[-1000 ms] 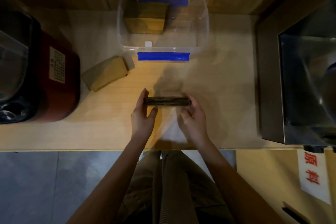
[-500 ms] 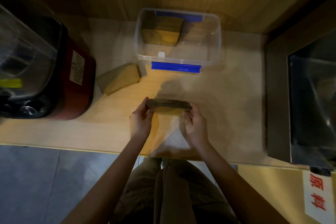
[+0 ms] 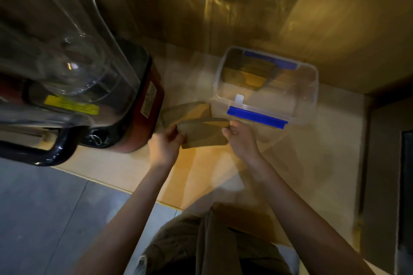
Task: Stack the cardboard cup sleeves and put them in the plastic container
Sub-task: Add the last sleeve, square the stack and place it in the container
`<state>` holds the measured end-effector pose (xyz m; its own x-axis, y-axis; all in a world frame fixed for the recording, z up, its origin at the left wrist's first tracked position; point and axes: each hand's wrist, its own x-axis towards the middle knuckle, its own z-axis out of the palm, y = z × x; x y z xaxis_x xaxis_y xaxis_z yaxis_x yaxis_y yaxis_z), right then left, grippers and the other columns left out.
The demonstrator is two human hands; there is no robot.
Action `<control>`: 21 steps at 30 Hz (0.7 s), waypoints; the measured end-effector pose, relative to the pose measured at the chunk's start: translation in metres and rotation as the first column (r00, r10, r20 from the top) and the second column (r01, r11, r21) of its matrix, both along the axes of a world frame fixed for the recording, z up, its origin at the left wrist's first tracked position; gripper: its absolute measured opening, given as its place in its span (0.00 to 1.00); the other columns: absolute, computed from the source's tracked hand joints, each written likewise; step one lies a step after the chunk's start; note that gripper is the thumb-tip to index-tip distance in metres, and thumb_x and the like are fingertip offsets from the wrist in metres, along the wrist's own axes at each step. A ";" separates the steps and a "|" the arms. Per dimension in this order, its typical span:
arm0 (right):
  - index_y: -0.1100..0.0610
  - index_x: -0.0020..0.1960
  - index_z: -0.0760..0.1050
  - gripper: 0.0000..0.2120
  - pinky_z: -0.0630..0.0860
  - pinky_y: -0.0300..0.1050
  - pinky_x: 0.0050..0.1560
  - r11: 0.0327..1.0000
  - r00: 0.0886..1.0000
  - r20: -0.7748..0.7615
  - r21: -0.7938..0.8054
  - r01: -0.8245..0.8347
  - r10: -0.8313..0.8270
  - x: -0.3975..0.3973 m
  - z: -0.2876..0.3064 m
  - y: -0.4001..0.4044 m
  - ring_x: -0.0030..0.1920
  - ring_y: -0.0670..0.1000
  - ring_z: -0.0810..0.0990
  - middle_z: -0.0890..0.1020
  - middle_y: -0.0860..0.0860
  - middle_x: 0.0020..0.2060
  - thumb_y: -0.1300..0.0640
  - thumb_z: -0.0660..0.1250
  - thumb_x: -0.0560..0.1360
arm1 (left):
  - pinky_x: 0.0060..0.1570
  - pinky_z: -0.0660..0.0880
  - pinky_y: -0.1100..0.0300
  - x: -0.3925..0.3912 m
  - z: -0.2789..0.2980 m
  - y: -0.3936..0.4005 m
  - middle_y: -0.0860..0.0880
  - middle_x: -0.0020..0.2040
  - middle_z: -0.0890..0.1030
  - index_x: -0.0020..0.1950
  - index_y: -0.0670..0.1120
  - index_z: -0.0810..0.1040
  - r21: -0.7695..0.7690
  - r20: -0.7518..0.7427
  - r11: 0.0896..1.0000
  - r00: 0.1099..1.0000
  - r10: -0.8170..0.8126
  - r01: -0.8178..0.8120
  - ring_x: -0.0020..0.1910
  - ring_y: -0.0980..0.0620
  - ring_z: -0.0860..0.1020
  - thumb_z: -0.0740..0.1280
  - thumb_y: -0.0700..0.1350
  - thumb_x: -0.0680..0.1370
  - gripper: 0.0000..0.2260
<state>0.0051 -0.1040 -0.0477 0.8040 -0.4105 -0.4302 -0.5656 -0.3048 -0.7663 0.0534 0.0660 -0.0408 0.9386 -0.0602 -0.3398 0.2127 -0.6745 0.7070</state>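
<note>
container behind right of held sleeve stack; loose sleeves between container and blender

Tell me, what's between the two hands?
In the head view, a stack of cardboard cup sleeves spans between the left hand and the right hand; both grip it.

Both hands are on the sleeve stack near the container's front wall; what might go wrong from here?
1. The stack of cup sleeves is pinched only at its ends by the left hand and right hand, so it may fan apart.
2. It could catch the plastic container wall.
3. The loose sleeves beside the red blender base may be forgotten.
</note>
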 end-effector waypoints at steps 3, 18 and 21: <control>0.64 0.40 0.77 0.06 0.77 0.58 0.46 0.996 0.995 0.031 0.004 0.091 -0.091 0.026 0.000 0.006 0.38 0.60 0.78 0.81 0.61 0.34 0.62 0.65 0.72 | 0.40 0.68 0.59 0.010 -0.001 0.000 0.39 0.44 0.83 0.53 0.41 0.80 -0.039 -0.004 0.991 0.992 0.130 -0.130 0.47 0.40 0.79 0.65 0.44 0.74 0.11; 0.61 0.51 0.78 0.09 0.76 0.46 0.53 0.959 0.969 0.010 -0.135 0.248 -0.249 0.065 -0.029 0.042 0.51 0.56 0.80 0.82 0.59 0.48 0.58 0.65 0.74 | 0.62 0.71 0.45 0.024 -0.049 -0.017 0.38 0.63 0.75 0.64 0.43 0.74 -0.083 -0.093 0.891 0.894 0.438 -0.446 0.61 0.39 0.73 0.60 0.51 0.74 0.21; 0.60 0.51 0.77 0.09 0.74 0.39 0.48 0.969 0.975 0.025 -0.109 0.221 -0.219 0.065 -0.031 0.041 0.51 0.53 0.79 0.81 0.56 0.48 0.57 0.63 0.76 | 0.66 0.67 0.48 0.027 -0.046 -0.019 0.39 0.67 0.72 0.67 0.44 0.70 -0.092 -0.112 0.893 0.895 0.431 -0.441 0.65 0.41 0.70 0.60 0.48 0.77 0.19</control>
